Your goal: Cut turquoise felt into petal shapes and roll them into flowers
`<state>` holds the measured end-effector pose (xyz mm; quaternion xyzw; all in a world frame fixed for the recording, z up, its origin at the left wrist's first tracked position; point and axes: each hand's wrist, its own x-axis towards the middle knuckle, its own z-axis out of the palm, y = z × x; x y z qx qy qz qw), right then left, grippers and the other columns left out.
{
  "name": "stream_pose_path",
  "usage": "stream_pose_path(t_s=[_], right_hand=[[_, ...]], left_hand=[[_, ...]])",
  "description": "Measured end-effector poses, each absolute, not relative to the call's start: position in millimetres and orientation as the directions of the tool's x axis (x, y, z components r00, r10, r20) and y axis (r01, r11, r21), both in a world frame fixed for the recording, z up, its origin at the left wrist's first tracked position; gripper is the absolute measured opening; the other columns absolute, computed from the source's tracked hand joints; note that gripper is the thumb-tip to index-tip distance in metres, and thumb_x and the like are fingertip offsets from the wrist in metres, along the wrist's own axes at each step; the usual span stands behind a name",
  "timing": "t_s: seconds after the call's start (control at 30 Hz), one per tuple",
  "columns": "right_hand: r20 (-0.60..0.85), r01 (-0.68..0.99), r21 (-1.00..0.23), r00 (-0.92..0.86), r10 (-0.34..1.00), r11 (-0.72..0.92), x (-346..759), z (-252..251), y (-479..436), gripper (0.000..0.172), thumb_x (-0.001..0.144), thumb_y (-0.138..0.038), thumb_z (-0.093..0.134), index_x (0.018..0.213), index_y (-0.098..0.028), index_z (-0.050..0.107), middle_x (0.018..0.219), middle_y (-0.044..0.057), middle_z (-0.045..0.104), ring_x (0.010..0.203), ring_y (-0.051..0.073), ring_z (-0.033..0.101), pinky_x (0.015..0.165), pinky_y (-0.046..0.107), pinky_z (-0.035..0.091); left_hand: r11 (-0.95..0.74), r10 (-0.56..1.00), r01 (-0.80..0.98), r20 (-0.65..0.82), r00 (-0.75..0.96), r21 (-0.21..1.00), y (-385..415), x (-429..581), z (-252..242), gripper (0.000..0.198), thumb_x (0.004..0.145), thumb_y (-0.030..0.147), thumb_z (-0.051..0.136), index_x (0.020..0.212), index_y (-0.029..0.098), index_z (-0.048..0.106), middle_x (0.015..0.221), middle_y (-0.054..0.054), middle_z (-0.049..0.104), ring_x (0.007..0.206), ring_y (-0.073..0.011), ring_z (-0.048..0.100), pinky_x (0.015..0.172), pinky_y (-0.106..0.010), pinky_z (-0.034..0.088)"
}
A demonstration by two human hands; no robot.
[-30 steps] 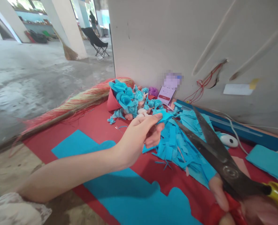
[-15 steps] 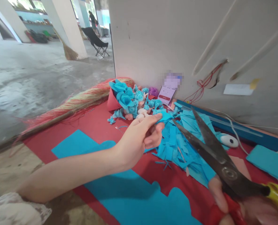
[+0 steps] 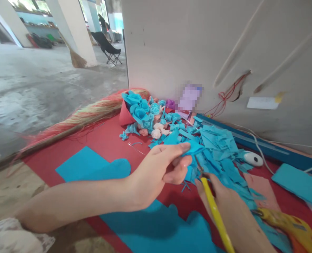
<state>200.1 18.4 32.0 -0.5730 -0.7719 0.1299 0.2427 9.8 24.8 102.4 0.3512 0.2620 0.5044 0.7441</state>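
My left hand [image 3: 169, 163] pinches a small piece of blue crepe paper [image 3: 194, 148] between thumb and fingers. Just right of it, my right hand [image 3: 219, 191] is closed around scissors [image 3: 211, 203] with a yellow handle; their blades point up toward the pinched paper and are partly hidden. Beyond the hands lies a pile of blue paper scraps [image 3: 220, 140]. Large cut blue paper [image 3: 156, 228] rests on the red surface below my left forearm.
Blue paper flowers in a red cone [image 3: 125, 114] stand at the back. A yellow glue gun [image 3: 287, 223], folded blue paper [image 3: 299, 184] and a white oval object [image 3: 253, 159] lie right. A pixelated phone [image 3: 189, 98] leans on the wall. A person [image 3: 104, 26] is far off.
My right hand has brought the scissors left and inward, close to the blue piece, and turned them. My left hand has shifted slightly right and down. The glue gun now shows.
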Motion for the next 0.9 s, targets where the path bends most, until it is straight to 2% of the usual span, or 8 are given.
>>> stream_pose_path(t_s=[0.1,0.23,0.4,0.57,0.67,0.73,0.77,0.9], right_hand=[[0.124,0.911,-0.334,-0.213,0.969,0.243,183,29,31,0.020,0.083,-0.029,0.046,0.091,-0.016,0.059,0.070,0.009,0.065,0.052,0.021,0.061,0.042,0.029,0.042],[0.201,0.949,-0.142,-0.251,0.947,0.282,169,16,27,0.030,0.076,-0.029,0.049,0.096,-0.008,0.058,0.087,0.019,0.064,0.071,0.030,0.064,0.047,0.032,0.046],[0.276,0.927,-0.193,-0.264,0.924,0.322,163,-3,23,0.037,0.073,-0.021,0.050,0.106,-0.004,0.055,0.091,0.021,0.062,0.080,0.032,0.061,0.060,0.038,0.050],[0.276,0.904,-0.236,-0.288,0.917,0.356,164,8,30,0.028,0.073,-0.018,0.050,0.096,-0.007,0.060,0.092,0.020,0.061,0.087,0.034,0.055,0.072,0.046,0.046],[0.275,0.826,-0.392,-0.315,0.909,0.405,166,38,25,0.020,0.082,-0.025,0.042,0.082,-0.016,0.059,0.083,0.010,0.062,0.078,0.022,0.055,0.069,0.035,0.046],[0.118,0.529,-0.809,-0.279,0.953,0.256,168,61,16,0.023,0.085,-0.031,0.039,0.074,-0.018,0.055,0.066,0.003,0.057,0.060,0.015,0.052,0.055,0.025,0.043],[0.061,0.372,-0.913,-0.288,0.956,0.170,169,71,12,0.027,0.085,-0.035,0.039,0.066,-0.019,0.050,0.057,0.000,0.051,0.054,0.013,0.047,0.050,0.023,0.040],[-0.092,-0.017,-0.994,-0.344,0.935,-0.105,170,91,-1,0.029,0.081,-0.040,0.049,0.061,-0.019,0.053,0.053,-0.001,0.052,0.050,0.011,0.044,0.048,0.022,0.036]], left_hand=[[0.296,0.913,-0.532,-0.071,0.402,0.793,18,15,101,0.041,0.089,0.022,0.034,0.049,0.015,0.038,0.038,0.007,0.022,0.039,-0.0059,0.018,0.043,-0.022,0.018],[0.342,0.901,-0.502,-0.125,0.416,0.795,15,18,98,0.042,0.088,0.024,0.036,0.046,0.016,0.036,0.038,0.007,0.019,0.040,-0.0066,0.015,0.043,-0.024,0.015],[0.363,0.899,-0.545,-0.131,0.417,0.756,20,18,97,0.042,0.087,0.022,0.038,0.046,0.016,0.030,0.041,0.008,0.014,0.041,-0.0061,0.010,0.042,-0.024,0.013],[0.427,0.880,-0.548,-0.191,0.434,0.719,22,19,98,0.041,0.086,0.022,0.039,0.046,0.015,0.032,0.041,0.009,0.014,0.039,-0.0051,0.007,0.040,-0.022,0.010],[0.429,0.878,-0.537,-0.195,0.438,0.726,19,20,98,0.040,0.086,0.025,0.040,0.047,0.015,0.036,0.038,0.009,0.015,0.037,-0.0051,0.010,0.040,-0.022,0.011],[0.436,0.869,-0.510,-0.201,0.452,0.741,15,21,97,0.039,0.086,0.027,0.041,0.048,0.015,0.038,0.036,0.008,0.020,0.036,-0.0054,0.015,0.041,-0.023,0.012],[0.446,0.863,-0.495,-0.210,0.460,0.746,14,22,97,0.039,0.086,0.028,0.041,0.049,0.015,0.040,0.036,0.008,0.023,0.036,-0.0056,0.017,0.041,-0.023,0.013],[0.506,0.814,-0.447,-0.236,0.531,0.738,9,24,95,0.041,0.087,0.028,0.038,0.049,0.015,0.042,0.034,0.007,0.027,0.036,-0.0056,0.019,0.042,-0.023,0.014]])
